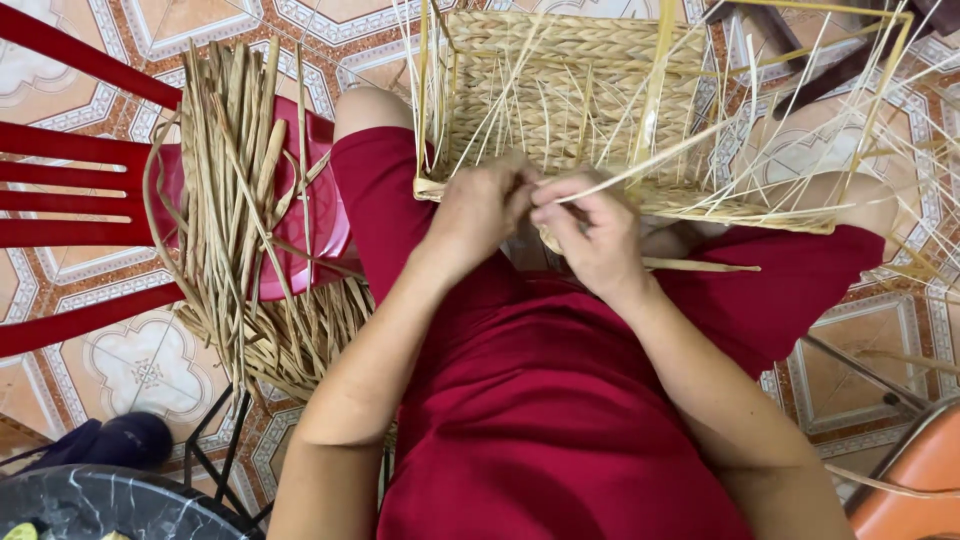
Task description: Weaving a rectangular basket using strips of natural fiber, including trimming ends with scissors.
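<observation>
Patterned floor tiles (140, 365) in cream and terracotta spreading beneath us. We are sitting, balancing one half-woven rectangular straw basket (575, 90) on our knees at 12 o'clock. Left hand (478, 207) curling closed, pinching basket's near rim. Right hand (592, 232) closing on one pale flat straw strand (665, 152), running off toward 2 o'clock. Strand seeming light, bendy, prone to cracking; gripping close to weave looking safest. One bundle of loose dried straw (235, 190) lying across one red plastic chair (70, 190) at 9 o'clock.
</observation>
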